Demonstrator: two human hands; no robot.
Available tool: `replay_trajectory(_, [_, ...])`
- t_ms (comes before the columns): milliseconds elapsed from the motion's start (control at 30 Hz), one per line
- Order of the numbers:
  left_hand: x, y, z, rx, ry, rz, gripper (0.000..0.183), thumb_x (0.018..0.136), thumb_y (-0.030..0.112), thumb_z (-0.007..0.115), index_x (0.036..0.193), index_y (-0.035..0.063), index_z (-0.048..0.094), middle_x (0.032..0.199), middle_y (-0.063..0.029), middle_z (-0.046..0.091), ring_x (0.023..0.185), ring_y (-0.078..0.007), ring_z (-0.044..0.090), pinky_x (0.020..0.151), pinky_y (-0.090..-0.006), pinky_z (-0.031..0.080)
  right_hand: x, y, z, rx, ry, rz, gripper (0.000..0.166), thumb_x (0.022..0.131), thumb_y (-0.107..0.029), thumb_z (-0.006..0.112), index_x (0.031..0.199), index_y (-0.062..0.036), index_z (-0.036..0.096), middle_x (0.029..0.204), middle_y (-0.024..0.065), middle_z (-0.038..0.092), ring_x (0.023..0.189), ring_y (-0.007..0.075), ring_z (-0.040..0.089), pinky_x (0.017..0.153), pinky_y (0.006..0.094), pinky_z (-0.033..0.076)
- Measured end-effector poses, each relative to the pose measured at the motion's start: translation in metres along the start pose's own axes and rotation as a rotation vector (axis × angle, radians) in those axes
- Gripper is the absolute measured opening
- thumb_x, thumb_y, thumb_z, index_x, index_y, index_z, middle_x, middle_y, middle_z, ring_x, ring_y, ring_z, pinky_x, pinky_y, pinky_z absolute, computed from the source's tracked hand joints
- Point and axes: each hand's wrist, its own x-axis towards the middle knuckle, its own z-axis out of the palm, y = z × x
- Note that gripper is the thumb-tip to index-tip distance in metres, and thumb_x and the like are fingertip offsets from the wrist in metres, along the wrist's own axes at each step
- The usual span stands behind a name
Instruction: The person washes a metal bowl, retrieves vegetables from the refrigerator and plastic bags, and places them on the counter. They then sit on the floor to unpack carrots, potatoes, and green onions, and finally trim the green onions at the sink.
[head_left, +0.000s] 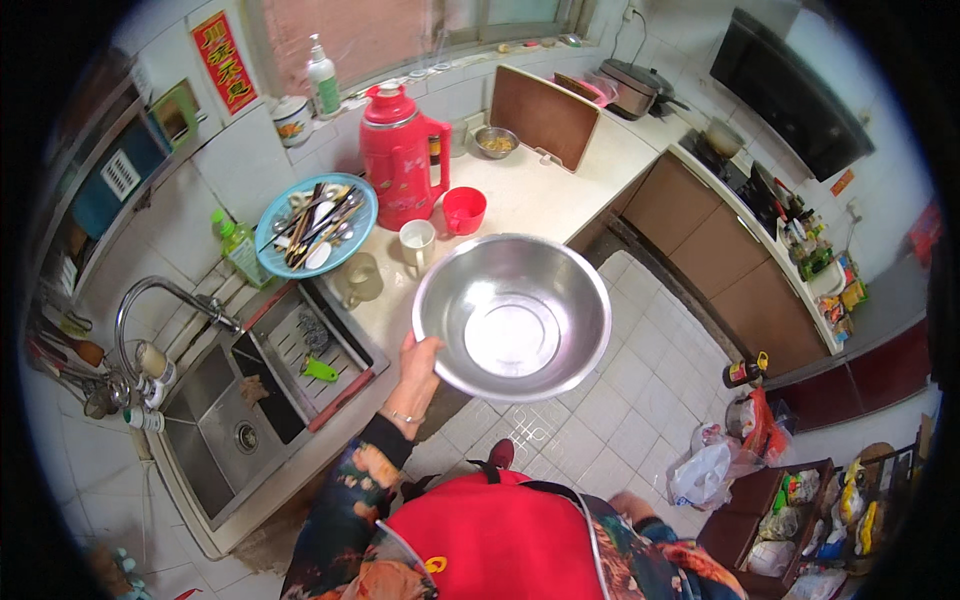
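Observation:
A wide stainless steel basin (512, 334) is tilted towards me in front of my body, with nothing in it. My left hand (420, 364) grips its rim at the lower left, thumb over the edge. Low at my right side hangs my right hand (631, 506), partly covered by the sleeve and body, so its fingers are hard to make out. Just beyond the basin, a white mug (417, 244), a red plastic cup (464, 211) and a clear glass mug (363, 279) stand on the white counter (517, 199).
To the left is a steel sink (217, 450) with a curved faucet (161, 289). A blue basket (274, 259) of chopsticks and spoons stands behind it, beside a red thermos (390, 161). Plastic bags (701, 476) and a dark bottle (744, 371) are on the tiled floor (630, 375) at right.

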Motion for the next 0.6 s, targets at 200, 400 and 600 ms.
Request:
replay_trajectory(200, [0.071, -0.053, 0.142, -0.024, 0.042, 0.068, 0.036, 0.069, -0.008, 0.051, 0.104, 0.0018, 0.052, 0.097, -0.0092, 0.058, 0.084, -0.0209, 0.058, 0.070, -0.0337, 0.049, -0.095, 0.033, -0.020, 0.387, 0.297, -0.075, 0.013, 0.082, -0.010, 0.054, 0.086, -0.0013, 0.062, 0.077, 0.0090, 0.065, 0.063, 0.0185, 0.063, 0.051, 0.0333, 0.053])
replay_trajectory(400, [0.170, -0.110, 0.199, 0.102, 0.059, 0.127, 0.035, 0.069, -0.008, 0.051, 0.102, 0.0032, 0.052, 0.096, -0.0084, 0.058, 0.084, -0.0205, 0.058, 0.070, -0.0339, 0.050, 0.020, 0.097, -0.040, 0.761, 0.354, -0.085, 0.029, 0.079, -0.007, 0.059, 0.107, 0.0005, 0.056, 0.086, 0.0134, 0.064, 0.067, 0.0224, 0.065, 0.052, 0.0346, 0.053])
replay_trajectory(600, [0.178, -0.094, 0.244, 0.007, 0.119, 0.146, 0.036, 0.073, -0.006, 0.054, 0.108, 0.0004, 0.050, 0.104, -0.0113, 0.058, 0.092, -0.0241, 0.059, 0.076, -0.0383, 0.051, 0.049, 0.091, -0.046, 0.972, 0.316, -0.154, 0.037, 0.078, -0.009, 0.061, 0.113, 0.0014, 0.054, 0.084, 0.0151, 0.064, 0.069, 0.0235, 0.065, 0.052, 0.0358, 0.052])
